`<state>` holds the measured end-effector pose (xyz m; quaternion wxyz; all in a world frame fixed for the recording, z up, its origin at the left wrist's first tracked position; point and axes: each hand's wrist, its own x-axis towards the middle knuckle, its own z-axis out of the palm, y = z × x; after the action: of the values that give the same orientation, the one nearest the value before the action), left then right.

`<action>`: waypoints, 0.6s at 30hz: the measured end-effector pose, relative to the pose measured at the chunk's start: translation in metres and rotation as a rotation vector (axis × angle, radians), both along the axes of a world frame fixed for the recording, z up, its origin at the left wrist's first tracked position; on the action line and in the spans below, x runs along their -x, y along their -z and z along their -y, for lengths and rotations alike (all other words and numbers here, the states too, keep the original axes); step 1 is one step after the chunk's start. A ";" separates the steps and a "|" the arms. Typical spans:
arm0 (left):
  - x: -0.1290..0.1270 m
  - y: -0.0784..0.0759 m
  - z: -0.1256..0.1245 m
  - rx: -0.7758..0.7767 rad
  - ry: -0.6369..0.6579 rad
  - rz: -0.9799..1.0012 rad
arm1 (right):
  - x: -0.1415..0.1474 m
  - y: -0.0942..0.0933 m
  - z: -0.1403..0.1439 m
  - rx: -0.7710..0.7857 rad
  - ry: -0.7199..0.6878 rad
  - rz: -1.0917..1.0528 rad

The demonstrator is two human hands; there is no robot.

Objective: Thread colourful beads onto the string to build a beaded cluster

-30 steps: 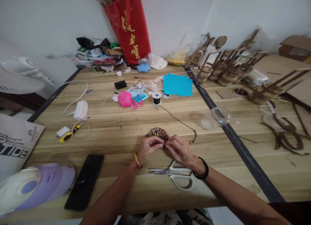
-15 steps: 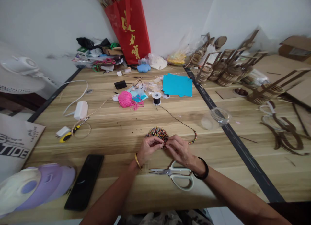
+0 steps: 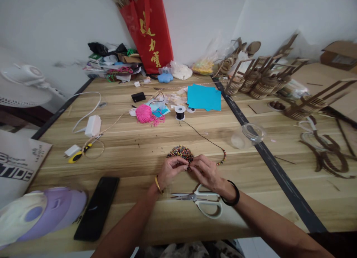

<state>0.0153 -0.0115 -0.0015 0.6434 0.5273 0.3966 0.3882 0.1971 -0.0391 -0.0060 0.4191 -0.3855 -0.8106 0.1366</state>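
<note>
A heap of small multicoloured beads [image 3: 180, 152] lies on the wooden table, just beyond my hands. My left hand [image 3: 173, 169] and my right hand [image 3: 205, 171] meet at its near edge, fingertips pinched close together. What sits between the fingertips is tiny, perhaps a bead on cord, and mostly hidden. From the spool of black cord [image 3: 180, 112] a line runs right to a row of threaded beads [image 3: 222, 158], which passes behind my right hand. Scissors with pale handles [image 3: 208, 202] lie just below my right hand, blades pointing left.
A black phone [image 3: 97, 209] and a purple-and-cream object [image 3: 47, 213] lie at the near left. Farther off are pink yarn [image 3: 144, 113], blue sheets [image 3: 203, 97] and a yellow cutter [image 3: 80, 154]. A clear round container [image 3: 253, 133] stands right; woven baskets [image 3: 262, 83] stand at the back right.
</note>
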 end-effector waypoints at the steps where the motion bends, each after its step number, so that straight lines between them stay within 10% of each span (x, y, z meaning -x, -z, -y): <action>1: 0.000 0.000 0.000 0.001 0.001 0.000 | 0.000 0.000 0.000 0.001 0.002 0.000; 18: 0.001 -0.002 0.000 0.003 0.014 -0.001 | 0.000 0.003 -0.002 0.019 -0.069 -0.081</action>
<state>0.0139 -0.0118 0.0002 0.6467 0.5294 0.3936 0.3828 0.1968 -0.0372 -0.0087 0.4430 -0.3555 -0.8045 0.1738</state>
